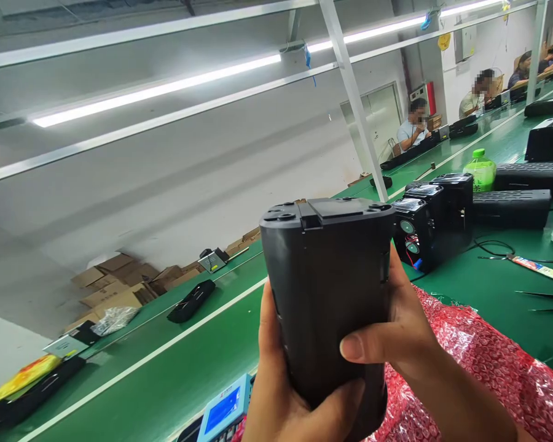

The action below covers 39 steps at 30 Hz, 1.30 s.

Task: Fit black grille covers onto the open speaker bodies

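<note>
Both my hands hold up a black plastic housing (322, 294), a tall rounded box whose top face shows round recesses at the corners and a raised rectangular panel. My left hand (299, 399) wraps its lower left side, thumb across the front near the bottom. On the right side, my right hand (400, 331) grips it with the thumb pressed on the front face; its other fingers go behind and are mostly hidden. Below and to the right lies red bubble wrap (479, 362). Several black units with speaker-like discs (424, 227) stand just beyond my right hand.
A green conveyor belt (221, 331) runs diagonally, carrying black cases (191, 301). Right of me are tweezers (546, 296), a green bottle (480, 172) and long black housings (511, 207). A blue-screened device (224, 408) sits lower left. Co-workers (413, 126) sit at the far right.
</note>
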Available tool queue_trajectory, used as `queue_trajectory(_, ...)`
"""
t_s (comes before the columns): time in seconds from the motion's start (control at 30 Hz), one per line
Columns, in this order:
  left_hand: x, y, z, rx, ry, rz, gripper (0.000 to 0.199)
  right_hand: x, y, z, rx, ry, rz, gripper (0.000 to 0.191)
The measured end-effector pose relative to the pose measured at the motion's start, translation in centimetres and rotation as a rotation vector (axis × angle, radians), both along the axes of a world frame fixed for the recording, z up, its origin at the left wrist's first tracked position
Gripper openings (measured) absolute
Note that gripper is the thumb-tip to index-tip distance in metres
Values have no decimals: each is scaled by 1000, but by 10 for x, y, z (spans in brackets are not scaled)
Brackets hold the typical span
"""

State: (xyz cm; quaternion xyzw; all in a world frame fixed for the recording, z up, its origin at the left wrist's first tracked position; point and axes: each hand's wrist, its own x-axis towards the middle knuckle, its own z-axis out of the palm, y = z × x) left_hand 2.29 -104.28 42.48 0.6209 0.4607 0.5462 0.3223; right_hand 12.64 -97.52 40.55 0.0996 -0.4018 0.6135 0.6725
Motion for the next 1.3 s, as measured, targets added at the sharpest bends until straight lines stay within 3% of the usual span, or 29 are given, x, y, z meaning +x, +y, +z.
queue_trajectory(0.1,-4,4,3,7,46,-17,110,1,1,1,-8,-3,-4,101)
queue_trajectory(0.3,-3,4,4,-85,-82,-100,115,2,3,1,-26,-25,-55,95)
queue_trajectory(0.47,-6,12,1,-55,-97,-136,114,4,4,2,-69,-68,-81,97)
queue_trajectory(0.73,-15,35,-3,7,-198,-298,114,2,12,5,-160,-133,-144,91)
queue_trajectory(1.3,-24,43,-9,59,-192,-413,112,-1,11,5,-145,-149,-116,83)
